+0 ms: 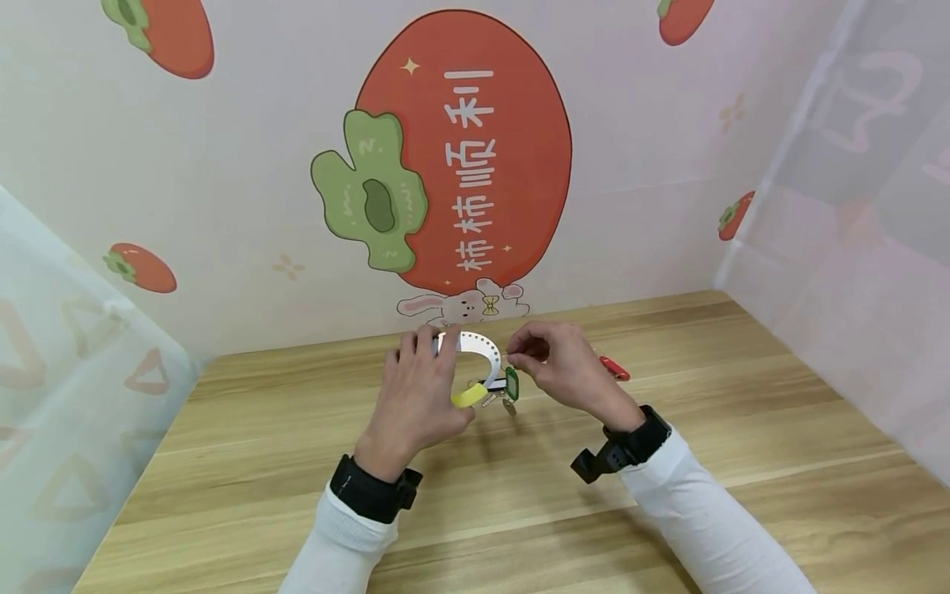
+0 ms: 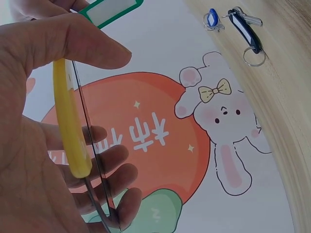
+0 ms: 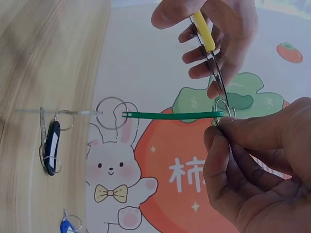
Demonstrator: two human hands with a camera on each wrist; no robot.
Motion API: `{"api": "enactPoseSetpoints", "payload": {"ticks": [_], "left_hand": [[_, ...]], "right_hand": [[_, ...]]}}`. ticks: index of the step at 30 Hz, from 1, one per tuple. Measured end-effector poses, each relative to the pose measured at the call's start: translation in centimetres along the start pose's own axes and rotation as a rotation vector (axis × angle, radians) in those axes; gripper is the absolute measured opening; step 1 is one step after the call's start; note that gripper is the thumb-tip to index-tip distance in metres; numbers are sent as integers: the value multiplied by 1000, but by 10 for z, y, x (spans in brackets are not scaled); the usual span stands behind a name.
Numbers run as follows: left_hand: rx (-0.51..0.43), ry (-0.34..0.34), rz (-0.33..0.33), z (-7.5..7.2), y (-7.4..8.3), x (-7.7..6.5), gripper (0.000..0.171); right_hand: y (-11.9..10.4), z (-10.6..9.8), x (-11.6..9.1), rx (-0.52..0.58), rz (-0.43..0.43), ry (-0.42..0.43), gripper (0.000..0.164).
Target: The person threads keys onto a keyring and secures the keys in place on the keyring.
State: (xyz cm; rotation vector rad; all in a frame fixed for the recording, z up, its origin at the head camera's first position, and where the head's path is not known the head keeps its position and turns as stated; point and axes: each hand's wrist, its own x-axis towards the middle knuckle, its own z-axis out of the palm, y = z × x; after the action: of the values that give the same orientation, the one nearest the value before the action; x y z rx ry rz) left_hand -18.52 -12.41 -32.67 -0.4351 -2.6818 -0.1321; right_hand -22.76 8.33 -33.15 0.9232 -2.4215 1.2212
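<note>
My left hand (image 1: 419, 396) holds a white, curved key holder (image 1: 487, 351) with a row of small holes and a yellow section (image 2: 70, 126). Its thumb presses the yellow section while the fingers reach round the other side. Opposite it, my right hand (image 1: 567, 371) pinches a small metal ring (image 3: 221, 110) between thumb and forefinger. From that ring hangs a green-framed key tag (image 1: 512, 384), with a key (image 3: 87, 112) on another ring at its far end. The pinched ring is beside the holder's thin edge; whether they are linked I cannot tell.
On the wooden table (image 1: 245, 437) lie a black key tag (image 2: 245, 31) with a key and a blue key tag (image 2: 212, 18) with a ring. A small red object (image 1: 614, 369) lies behind my right hand. A printed backdrop (image 1: 245, 148) stands along the table's back edge.
</note>
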Motion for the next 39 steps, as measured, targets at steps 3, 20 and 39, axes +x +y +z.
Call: {"api": "enactPoseSetpoints", "payload": {"ticks": [3, 20, 39], "left_hand": [[7, 3, 3, -1, 0, 0, 95], [-2, -2, -9, -2, 1, -1, 95], [-111, -19, -74, -5, 3, -2, 95]], "right_hand": [[-2, 0, 0, 8, 3, 5, 8], [-4, 4, -1, -1, -63, 44, 8], [-1, 7, 1, -92, -254, 125, 10]]}}
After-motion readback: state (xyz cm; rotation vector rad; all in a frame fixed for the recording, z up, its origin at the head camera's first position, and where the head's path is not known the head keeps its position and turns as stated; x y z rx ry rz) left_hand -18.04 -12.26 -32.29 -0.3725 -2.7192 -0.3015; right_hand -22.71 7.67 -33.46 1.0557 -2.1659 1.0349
